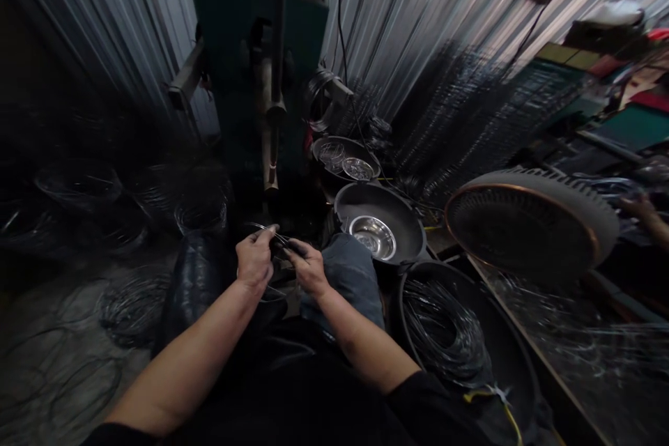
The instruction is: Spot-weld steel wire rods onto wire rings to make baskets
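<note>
Two hands on one bit of thin wire, held out over the gap between the knees, just ahead of the lap. The left hand has it pinched between thumb and fingers, with a free end poking out past them, and the right hand looks closed on it too, close beside the left. My guess is the close pinch is for control, since thin springy stuff would whip around if you held it by one end. Something dark shows at the right fingertips; can't tell if that's grime, a finger cover or a tool. Off to the right, just past the jeans knee, a black basin has a shiny metal bowl sitting in it, probably so small bits stay within easy reach and don't roll off. Nearer the body, a tub has a big wire coil lying in it, with a yellow strip at its near end; I'd say the walls are handy for stopping loops from springing apart. More loose coils lie on the floor to the left, and a green machine stands straight ahead.
</note>
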`<state>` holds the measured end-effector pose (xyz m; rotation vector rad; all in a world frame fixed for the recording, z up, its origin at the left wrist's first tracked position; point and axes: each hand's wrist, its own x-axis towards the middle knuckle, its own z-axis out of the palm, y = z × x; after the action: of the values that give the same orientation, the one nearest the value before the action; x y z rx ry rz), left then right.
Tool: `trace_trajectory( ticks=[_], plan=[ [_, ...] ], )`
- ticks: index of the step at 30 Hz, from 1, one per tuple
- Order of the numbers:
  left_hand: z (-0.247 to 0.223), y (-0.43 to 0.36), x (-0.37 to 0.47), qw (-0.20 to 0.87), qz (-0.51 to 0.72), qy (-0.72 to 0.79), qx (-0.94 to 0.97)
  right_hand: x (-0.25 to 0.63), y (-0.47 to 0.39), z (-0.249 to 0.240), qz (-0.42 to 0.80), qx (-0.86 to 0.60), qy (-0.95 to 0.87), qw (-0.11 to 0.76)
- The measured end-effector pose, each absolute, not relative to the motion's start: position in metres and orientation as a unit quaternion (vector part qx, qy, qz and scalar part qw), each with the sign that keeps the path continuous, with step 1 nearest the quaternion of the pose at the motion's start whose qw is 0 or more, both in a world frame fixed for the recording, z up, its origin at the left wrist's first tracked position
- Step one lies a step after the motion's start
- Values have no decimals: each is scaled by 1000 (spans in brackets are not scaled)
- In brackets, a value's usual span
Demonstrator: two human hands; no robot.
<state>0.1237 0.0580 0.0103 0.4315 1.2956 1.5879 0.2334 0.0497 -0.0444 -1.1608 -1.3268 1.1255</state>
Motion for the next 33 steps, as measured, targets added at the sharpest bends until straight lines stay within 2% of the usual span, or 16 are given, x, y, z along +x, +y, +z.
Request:
trace_trajectory(
  ticks=[6, 11, 13, 16, 18, 24, 33],
  plan=[
    [13, 48, 127, 498, 666, 512, 217, 240, 50, -33, 526, -473, -468, 530],
    [26, 26, 101, 486, 611, 516, 352, 251, 54, -15, 548, -450, -464, 531],
    [29, 21, 82, 368, 616, 528, 454, 255, 56, -6, 550, -439, -476, 527],
    [27, 29, 54, 28, 568, 504, 650, 257, 58, 9, 551, -431, -488, 522],
    [25, 42, 41, -110, 509, 455, 723, 256, 61, 17, 557, -425, -484, 524],
    [29, 68, 27, -168, 471, 364, 786, 253, 73, 27, 588, -408, -456, 529],
    [41, 73, 29, -232, 454, 359, 782, 255, 83, 37, 517, -416, -496, 560]
  ],
)
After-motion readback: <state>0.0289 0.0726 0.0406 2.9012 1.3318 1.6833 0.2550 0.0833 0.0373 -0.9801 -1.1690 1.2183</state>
